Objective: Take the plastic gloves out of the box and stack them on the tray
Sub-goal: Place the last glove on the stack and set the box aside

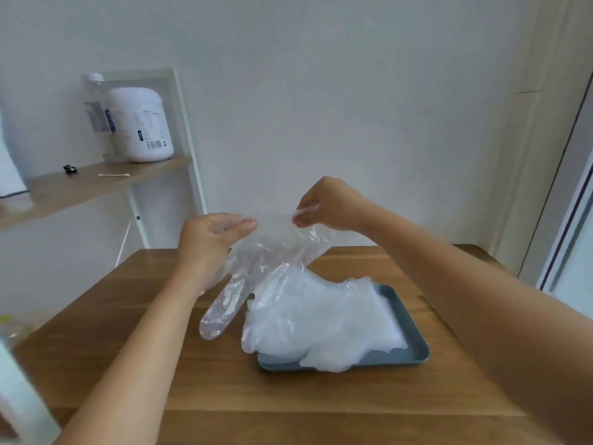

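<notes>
A clear plastic glove (256, 268) hangs in the air above the wooden table, its fingers pointing down and left. My left hand (211, 239) pinches its cuff at the left, and my right hand (324, 205) pinches the cuff at the right, stretching it between them. Below and to the right, a pile of several clear gloves (321, 316) lies on the grey-blue tray (414, 348), spilling over its left and front rims. The box is at the frame's lower left edge as a blurred white shape (22, 399).
The wooden table (288, 412) fills the foreground. A wooden shelf (96, 184) at the left holds a white jar (141, 123), a cotton swab and a small dark object. A white wall stands behind; a door frame runs down the right.
</notes>
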Motion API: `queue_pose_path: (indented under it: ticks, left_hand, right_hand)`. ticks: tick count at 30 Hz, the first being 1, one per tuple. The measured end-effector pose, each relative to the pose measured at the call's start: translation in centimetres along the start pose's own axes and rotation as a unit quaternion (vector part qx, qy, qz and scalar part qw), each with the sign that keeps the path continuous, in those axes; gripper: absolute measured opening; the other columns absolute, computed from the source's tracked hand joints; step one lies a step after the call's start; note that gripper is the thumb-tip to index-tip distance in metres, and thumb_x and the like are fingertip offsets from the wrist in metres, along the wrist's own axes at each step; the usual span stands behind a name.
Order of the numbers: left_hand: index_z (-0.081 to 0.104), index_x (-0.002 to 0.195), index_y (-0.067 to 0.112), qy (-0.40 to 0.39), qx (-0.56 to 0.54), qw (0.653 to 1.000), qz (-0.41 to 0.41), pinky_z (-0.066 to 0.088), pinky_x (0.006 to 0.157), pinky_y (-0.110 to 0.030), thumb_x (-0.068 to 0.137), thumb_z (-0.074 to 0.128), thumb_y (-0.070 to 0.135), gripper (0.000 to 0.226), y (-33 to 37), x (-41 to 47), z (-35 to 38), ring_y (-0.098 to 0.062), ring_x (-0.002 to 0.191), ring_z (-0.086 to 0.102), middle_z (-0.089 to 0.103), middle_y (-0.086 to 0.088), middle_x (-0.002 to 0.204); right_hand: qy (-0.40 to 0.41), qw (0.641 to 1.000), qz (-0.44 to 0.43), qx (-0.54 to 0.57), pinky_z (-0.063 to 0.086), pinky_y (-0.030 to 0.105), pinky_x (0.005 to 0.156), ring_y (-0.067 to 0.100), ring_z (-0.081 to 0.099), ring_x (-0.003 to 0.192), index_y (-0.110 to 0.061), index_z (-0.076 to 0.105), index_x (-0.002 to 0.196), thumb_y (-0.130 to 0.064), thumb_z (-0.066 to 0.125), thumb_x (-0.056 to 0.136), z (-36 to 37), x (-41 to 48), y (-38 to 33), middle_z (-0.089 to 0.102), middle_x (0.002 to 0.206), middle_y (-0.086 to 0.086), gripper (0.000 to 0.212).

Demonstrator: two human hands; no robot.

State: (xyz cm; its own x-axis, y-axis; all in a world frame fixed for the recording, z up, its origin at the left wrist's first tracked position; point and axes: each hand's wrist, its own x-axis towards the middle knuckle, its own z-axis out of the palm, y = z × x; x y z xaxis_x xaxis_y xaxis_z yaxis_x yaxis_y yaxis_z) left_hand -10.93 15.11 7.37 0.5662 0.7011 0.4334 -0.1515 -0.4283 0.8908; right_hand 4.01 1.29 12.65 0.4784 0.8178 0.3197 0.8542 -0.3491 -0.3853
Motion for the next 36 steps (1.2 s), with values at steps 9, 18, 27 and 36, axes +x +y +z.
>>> queue_pose_path:
  ticks: [9, 18, 27, 36]
  left_hand:
    - [0.073, 0.079, 0.037, -0.056, 0.081, 0.986, 0.132, 0.046, 0.088, -0.009, 0.080, 0.075, 0.012, 0.025, 0.2, -2.6, 0.7, 0.014, 0.096, 0.061, 0.070, 0.027, 0.086]
    - [0.056, 0.125, 0.043, -0.289, 0.320, 0.889, 0.154, -0.010, 0.106, -0.004, 0.098, 0.047, 0.036, 0.029, -5.6, -5.6, 5.8, 0.019, 0.125, 0.023, 0.046, 0.035, 0.127]
    - [0.055, 0.135, 0.026, -0.391, 0.317, 0.861, 0.065, -0.021, 0.096, 0.001, 0.106, 0.026, 0.032, 0.042, -8.3, -7.7, 8.0, 0.035, 0.118, -0.006, 0.037, 0.024, 0.143]
    - [0.062, 0.128, 0.028, -0.248, 0.249, 0.935, -0.041, 0.037, 0.059, -0.003, 0.105, 0.033, 0.033, 0.037, -5.9, -5.2, 11.2, 0.001, 0.059, 0.051, 0.066, -0.005, 0.081]
  right_hand:
    - [0.085, 0.980, 0.001, 0.181, 0.051, 0.014, 0.064, 0.006, 0.069, 0.064, -0.018, 0.075, 0.092, -0.004, 0.064, 0.087, 2.3, -1.8, 4.4, 0.073, 0.093, -0.009, 0.018]
    - [0.067, 0.981, 0.070, 0.170, 0.041, 0.001, 0.086, -0.003, 0.060, 0.102, -0.018, 0.078, 0.084, 0.005, 0.061, 0.084, 7.1, -6.4, 11.7, 0.069, 0.110, -0.009, 0.028]
    - [0.034, 0.981, 0.129, 0.140, 0.035, 0.017, 0.098, 0.011, 0.055, 0.118, -0.022, 0.076, 0.093, 0.012, 0.053, 0.083, 11.1, -9.3, 15.6, 0.064, 0.124, -0.007, 0.042]
    - [-0.036, 0.985, 0.153, -0.075, 0.015, 0.024, 0.114, 0.013, 0.029, 0.141, -0.027, 0.068, 0.114, 0.002, 0.042, 0.092, 10.5, -9.2, 16.0, 0.047, 0.143, -0.011, 0.044]
